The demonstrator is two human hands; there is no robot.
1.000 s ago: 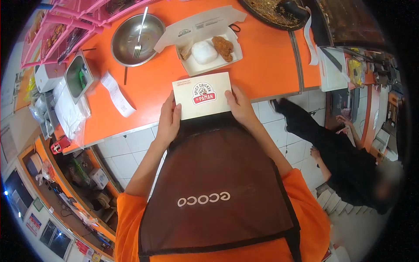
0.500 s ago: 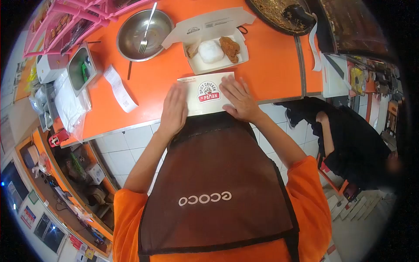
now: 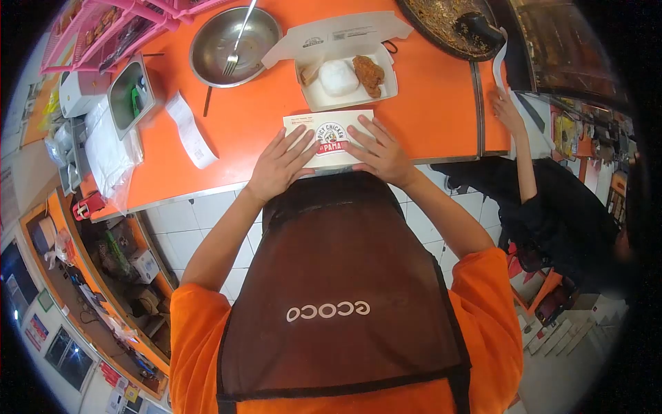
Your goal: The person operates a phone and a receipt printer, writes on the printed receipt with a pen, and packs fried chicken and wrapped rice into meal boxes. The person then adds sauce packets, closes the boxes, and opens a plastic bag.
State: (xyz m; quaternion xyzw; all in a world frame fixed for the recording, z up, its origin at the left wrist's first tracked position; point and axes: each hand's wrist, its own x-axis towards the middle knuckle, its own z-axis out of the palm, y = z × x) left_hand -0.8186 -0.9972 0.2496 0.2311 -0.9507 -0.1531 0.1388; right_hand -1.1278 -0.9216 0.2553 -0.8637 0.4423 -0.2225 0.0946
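A closed cream box (image 3: 298,122) with a red and black logo lies at the front edge of the orange counter. My left hand (image 3: 281,164) rests on the left part of its lid, fingers spread. On the right part lies my right hand (image 3: 378,153), its fingers also apart. Just behind the closed box stands an open carton (image 3: 324,102), its lid folded back. Inside it are a white ball of rice (image 3: 338,77), a piece of fried chicken (image 3: 369,76) at the right and a small wrapped item at the left.
Behind are a metal bowl (image 3: 212,58) with a fork and a dark pan (image 3: 452,31). A paper slip (image 3: 191,131), a metal container (image 3: 127,96) and plastic bags (image 3: 114,155) lie left. A co-worker's hand (image 3: 507,110) reaches over the counter at right.
My hands have moved from the closed box's sides onto its lid, fingers spreading. The box now sits slightly farther back. The co-worker has moved closer and reached an arm toward the counter.
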